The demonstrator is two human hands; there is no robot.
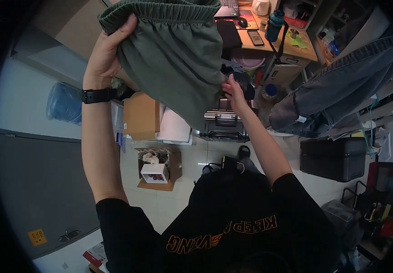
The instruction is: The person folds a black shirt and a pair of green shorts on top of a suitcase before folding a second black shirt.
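Observation:
Dark green shorts with a gathered elastic waistband hang in front of me, raised up high. My left hand is closed on the waistband at its left end, thumb on the outside; a black watch is on that wrist. Toward the right edge of the shorts reaches my right hand, its fingers apart and fingertips right at the cloth. Below the shorts' hem stands a black suitcase, partly covered by the fabric.
A wooden desk at the back holds a phone and a teal bottle. Jeans hang at right above a black box. Cardboard boxes stand at left; an opened carton sits on the floor.

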